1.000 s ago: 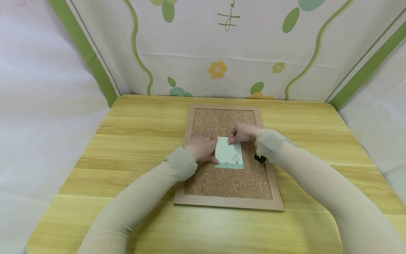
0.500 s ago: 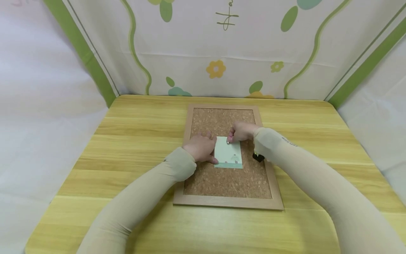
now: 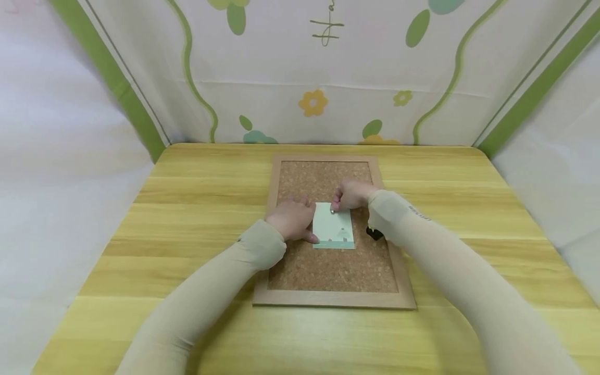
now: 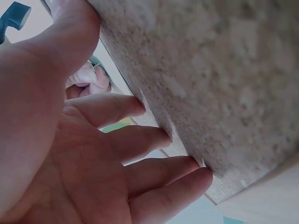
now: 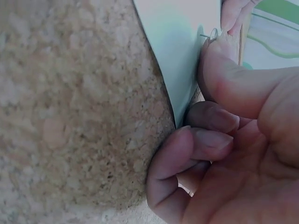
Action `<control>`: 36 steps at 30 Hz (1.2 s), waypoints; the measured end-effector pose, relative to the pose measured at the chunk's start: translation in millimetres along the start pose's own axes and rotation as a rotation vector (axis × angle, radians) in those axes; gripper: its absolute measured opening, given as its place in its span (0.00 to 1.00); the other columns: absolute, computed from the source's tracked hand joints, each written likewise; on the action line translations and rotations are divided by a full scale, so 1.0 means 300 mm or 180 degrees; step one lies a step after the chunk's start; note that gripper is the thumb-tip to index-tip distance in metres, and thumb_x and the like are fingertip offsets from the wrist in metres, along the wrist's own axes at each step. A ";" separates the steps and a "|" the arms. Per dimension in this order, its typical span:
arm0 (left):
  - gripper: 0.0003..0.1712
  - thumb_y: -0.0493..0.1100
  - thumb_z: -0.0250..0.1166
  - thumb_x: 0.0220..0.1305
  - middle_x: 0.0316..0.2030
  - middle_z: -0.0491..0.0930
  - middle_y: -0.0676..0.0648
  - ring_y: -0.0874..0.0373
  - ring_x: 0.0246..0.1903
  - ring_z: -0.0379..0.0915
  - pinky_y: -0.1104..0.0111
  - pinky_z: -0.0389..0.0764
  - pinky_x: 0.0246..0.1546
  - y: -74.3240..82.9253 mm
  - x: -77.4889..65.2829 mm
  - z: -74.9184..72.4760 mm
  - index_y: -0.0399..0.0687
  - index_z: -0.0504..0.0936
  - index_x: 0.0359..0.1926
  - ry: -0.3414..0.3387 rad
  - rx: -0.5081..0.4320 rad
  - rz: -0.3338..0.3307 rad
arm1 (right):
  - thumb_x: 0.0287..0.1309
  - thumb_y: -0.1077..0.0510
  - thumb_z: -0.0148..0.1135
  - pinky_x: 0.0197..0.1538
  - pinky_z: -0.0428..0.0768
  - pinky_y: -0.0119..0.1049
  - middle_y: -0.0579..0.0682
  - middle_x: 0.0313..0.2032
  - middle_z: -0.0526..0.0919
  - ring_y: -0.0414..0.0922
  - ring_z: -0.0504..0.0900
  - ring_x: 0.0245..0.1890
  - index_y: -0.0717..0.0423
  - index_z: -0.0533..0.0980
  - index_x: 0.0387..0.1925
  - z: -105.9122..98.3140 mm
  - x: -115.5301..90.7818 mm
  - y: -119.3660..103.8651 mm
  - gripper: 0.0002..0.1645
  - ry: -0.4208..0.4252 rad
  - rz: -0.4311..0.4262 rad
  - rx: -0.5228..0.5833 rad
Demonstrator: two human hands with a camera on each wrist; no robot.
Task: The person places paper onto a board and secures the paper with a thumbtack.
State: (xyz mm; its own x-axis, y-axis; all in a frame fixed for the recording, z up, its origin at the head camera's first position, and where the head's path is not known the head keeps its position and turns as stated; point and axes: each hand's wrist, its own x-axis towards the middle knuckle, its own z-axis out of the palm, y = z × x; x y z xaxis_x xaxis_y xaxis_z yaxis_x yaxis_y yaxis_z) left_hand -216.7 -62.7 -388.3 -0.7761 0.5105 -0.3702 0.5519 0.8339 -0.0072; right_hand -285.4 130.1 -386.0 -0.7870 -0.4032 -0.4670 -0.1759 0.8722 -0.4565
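Observation:
A pale green sheet of paper (image 3: 332,226) with a darker green lower band lies on a wood-framed corkboard (image 3: 333,271). My left hand (image 3: 291,219) rests on the board at the sheet's left side, fingers spread and thumb at its lower left corner. In the left wrist view, the fingertips (image 4: 163,136) touch the cork. Near the sheet's top edge, my right hand (image 3: 352,195) pinches a small push pin (image 5: 214,34). Its thin metal needle shows against the paper in the right wrist view. The other right fingers curl close over the cork beside a paper corner.
The board lies on a yellow wood-grain table (image 3: 187,198). Behind the table hangs a white cloth (image 3: 281,62) printed with flowers and green vines. A small black object (image 3: 374,233) shows beneath the right sleeve, by the board's right frame.
The whole head view has drifted slightly, with the scene sliding left. Both hands, the paper and the pin keep nearly the same places on the board.

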 end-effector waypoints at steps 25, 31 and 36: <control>0.58 0.71 0.63 0.56 0.73 0.55 0.33 0.42 0.72 0.51 0.52 0.54 0.71 -0.003 0.004 0.008 0.38 0.56 0.75 0.0094 -0.0092 -0.0020 | 0.63 0.55 0.67 0.33 0.69 0.35 0.46 0.26 0.78 0.44 0.72 0.30 0.53 0.80 0.25 0.006 0.013 -0.011 0.11 0.0080 0.0003 -0.0187; 0.58 0.71 0.63 0.56 0.73 0.55 0.33 0.42 0.72 0.52 0.52 0.55 0.71 -0.003 0.004 0.008 0.38 0.57 0.75 0.0099 -0.0070 -0.0018 | 0.63 0.54 0.67 0.32 0.69 0.35 0.45 0.25 0.78 0.44 0.72 0.29 0.53 0.81 0.25 0.007 0.016 -0.012 0.11 0.0083 0.0024 -0.0224; 0.59 0.71 0.63 0.56 0.73 0.55 0.33 0.42 0.72 0.52 0.52 0.55 0.71 -0.004 0.005 0.010 0.38 0.57 0.75 0.0096 -0.0079 -0.0021 | 0.63 0.54 0.67 0.34 0.70 0.35 0.46 0.26 0.79 0.44 0.73 0.30 0.53 0.81 0.26 0.008 0.017 -0.015 0.11 0.0082 0.0054 -0.0216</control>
State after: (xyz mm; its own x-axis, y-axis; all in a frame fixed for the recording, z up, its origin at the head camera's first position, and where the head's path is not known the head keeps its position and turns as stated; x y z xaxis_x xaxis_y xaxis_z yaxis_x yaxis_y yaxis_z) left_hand -217.6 -63.6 -391.7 -0.7888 0.5108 -0.3419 0.5394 0.8420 0.0137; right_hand -287.2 123.5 -388.1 -0.8050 -0.3816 -0.4543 -0.2014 0.8960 -0.3958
